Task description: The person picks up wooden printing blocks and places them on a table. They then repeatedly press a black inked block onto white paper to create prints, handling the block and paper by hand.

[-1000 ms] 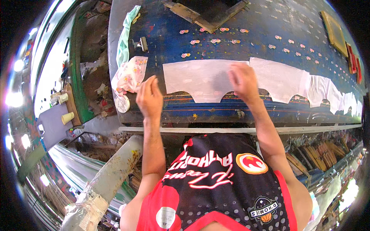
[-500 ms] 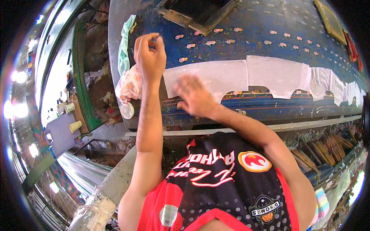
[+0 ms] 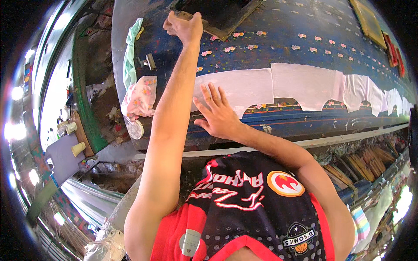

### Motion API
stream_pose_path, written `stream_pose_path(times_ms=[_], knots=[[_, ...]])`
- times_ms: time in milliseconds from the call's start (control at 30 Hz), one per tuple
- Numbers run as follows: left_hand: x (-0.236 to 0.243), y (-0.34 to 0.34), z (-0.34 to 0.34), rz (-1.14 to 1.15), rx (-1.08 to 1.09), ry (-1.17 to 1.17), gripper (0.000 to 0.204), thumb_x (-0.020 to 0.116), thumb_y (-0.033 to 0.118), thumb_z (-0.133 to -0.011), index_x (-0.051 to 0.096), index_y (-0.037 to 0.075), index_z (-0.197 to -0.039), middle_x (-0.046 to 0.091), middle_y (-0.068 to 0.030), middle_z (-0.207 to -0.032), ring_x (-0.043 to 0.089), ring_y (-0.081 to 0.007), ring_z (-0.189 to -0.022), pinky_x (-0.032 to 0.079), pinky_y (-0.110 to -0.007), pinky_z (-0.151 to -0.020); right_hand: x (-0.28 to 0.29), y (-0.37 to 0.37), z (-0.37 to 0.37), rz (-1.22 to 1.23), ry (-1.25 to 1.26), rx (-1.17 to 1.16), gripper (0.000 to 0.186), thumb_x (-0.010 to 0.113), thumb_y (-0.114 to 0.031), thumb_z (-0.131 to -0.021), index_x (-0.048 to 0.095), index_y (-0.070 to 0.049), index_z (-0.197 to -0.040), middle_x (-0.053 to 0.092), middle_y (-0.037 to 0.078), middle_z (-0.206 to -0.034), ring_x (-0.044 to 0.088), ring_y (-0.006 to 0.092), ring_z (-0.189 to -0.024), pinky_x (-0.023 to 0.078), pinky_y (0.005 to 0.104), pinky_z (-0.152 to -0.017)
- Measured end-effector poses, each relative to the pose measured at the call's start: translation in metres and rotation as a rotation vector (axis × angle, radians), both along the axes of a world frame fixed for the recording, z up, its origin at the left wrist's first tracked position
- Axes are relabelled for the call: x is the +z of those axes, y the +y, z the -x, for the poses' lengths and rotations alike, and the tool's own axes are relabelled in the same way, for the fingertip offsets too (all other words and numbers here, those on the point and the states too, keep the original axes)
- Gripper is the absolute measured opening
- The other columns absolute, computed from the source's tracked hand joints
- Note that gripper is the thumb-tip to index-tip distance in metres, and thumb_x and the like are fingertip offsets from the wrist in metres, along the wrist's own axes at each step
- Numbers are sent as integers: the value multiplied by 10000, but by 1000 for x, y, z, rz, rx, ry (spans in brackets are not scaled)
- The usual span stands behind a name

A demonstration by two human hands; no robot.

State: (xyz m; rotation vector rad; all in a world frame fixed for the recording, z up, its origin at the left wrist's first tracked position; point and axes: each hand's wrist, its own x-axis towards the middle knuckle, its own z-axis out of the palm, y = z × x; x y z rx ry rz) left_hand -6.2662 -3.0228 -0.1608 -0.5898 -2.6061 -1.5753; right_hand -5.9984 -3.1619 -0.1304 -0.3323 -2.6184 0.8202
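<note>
My left hand (image 3: 184, 27) reaches up to a dark wooden frame (image 3: 228, 27), its fingers curled on the frame's near-left edge. My right hand (image 3: 217, 113) lies spread, palm down, on the left end of a white fabric piece (image 3: 250, 87) on the blue worktable (image 3: 305, 130). More white cut pieces (image 3: 305, 85) line the table to the right. A floral cloth (image 3: 139, 93), a pale green strip (image 3: 130, 56), a small metal tool (image 3: 150, 61) and a round white container (image 3: 135, 129) sit at the left end.
Rows of small printed motifs cover the table behind the fabric. A yellowish frame (image 3: 368, 21) and red frames (image 3: 394, 54) are at the far right. Cups (image 3: 77, 149) stand on the left. A pale rail (image 3: 270, 143) runs along the near edge, with boards (image 3: 365, 161) below.
My left hand has moved forward from beside the floral cloth to the dark frame. My right hand has swept leftward along the white fabric and now rests spread near its left end.
</note>
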Motion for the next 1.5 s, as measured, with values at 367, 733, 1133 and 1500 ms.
stream_pose_path(times_ms=[367, 733, 1133, 1500], knots=[[36, 23, -20, -353, 175, -519, 746, 770, -34, -717, 451, 69, -1383, 563, -165, -1212, 623, -280, -1026, 590, -431, -785, 31, 7, -30, 873, -156, 619, 344, 704, -307, -1035, 769, -40, -1240, 784, 190, -1191, 765, 343, -1090, 602, 441, -932], [57, -222, -72, -217, -343, -302, 649, 754, -95, -667, 598, 41, -1283, 677, -87, -1288, 655, -177, -1082, 528, -329, -994, 36, 122, -198, 1015, 547, -537, 262, 602, -197, -1126, 735, 1, -1233, 772, 74, -1048, 699, 137, -981, 548, 301, -933], [31, -291, -154, -211, -418, -350, 629, 743, -89, -697, 579, 34, -1292, 567, -163, -1567, 577, -215, -1360, 450, -360, -1149, 4, 39, -176, 615, -33, -444, 300, 629, -158, -1092, 695, -19, -1350, 716, 73, -1270, 669, 161, -1114, 523, 296, -960], [30, -281, -152, -220, -404, -391, 627, 795, -39, -664, 622, 38, -1261, 660, -120, -1391, 635, -212, -1232, 498, -340, -1072, -18, 43, -177, 829, 19, -586, 329, 632, -163, -1061, 707, -36, -1355, 753, 152, -1228, 707, 240, -1110, 536, 353, -962]])
